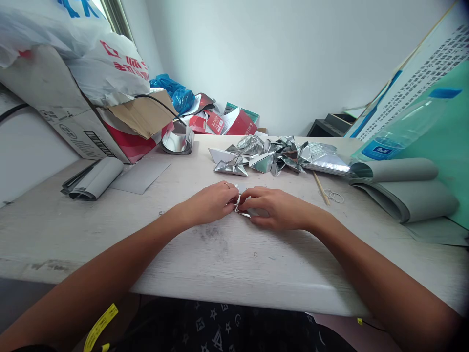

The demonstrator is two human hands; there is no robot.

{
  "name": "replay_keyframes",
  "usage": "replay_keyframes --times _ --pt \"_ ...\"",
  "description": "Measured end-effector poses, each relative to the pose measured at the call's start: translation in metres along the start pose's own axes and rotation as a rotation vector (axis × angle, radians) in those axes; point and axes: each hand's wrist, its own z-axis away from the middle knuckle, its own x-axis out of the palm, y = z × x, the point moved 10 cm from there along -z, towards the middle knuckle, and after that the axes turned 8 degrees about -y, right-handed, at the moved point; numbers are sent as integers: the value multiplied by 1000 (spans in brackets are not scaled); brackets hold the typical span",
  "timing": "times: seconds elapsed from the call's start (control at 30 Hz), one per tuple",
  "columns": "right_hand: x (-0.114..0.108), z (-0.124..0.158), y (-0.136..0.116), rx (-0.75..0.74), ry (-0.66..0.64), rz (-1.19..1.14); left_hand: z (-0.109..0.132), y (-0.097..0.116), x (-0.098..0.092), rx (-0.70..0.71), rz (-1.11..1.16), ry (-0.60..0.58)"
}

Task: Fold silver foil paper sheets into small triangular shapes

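Between my two hands, low over the middle of the table, is a small piece of folded silver paper (pixel 242 211). My left hand (pixel 216 201) pinches its left side, fingers closed and a ring on one finger. From the other side my right hand (pixel 273 208) grips it with bent fingers, which cover much of the piece. Just beyond my hands lies a pile of folded silver paper shapes (pixel 262 161). A flat stack of silver pieces (pixel 326 157) adjoins the pile on the right.
On the white table (pixel 227 264), a wooden stick (pixel 321 188) and rubber bands (pixel 335 196) lie right of the pile. Curled grey sheets (pixel 406 195) and a plastic bottle (pixel 403 127) stand at right. Leftward are a folded sheet bundle (pixel 95 180), a flat sheet (pixel 141 175), a cardboard box (pixel 69 112) and bags (pixel 110 68).
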Motion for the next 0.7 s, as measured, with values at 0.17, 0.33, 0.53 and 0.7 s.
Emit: replay_keyframes --times 0.17,0.33,0.53,0.7 --pt "1 -1 1 12 -2 -5 0 2 -1 3 -16 -2" --pt "2 1 2 20 -6 0 -1 3 -1 -18 -14 -26" --pt "3 -1 3 28 -12 0 0 3 -1 -7 -4 -16" --pt "2 0 2 11 -1 -6 0 -2 1 -64 24 -49"
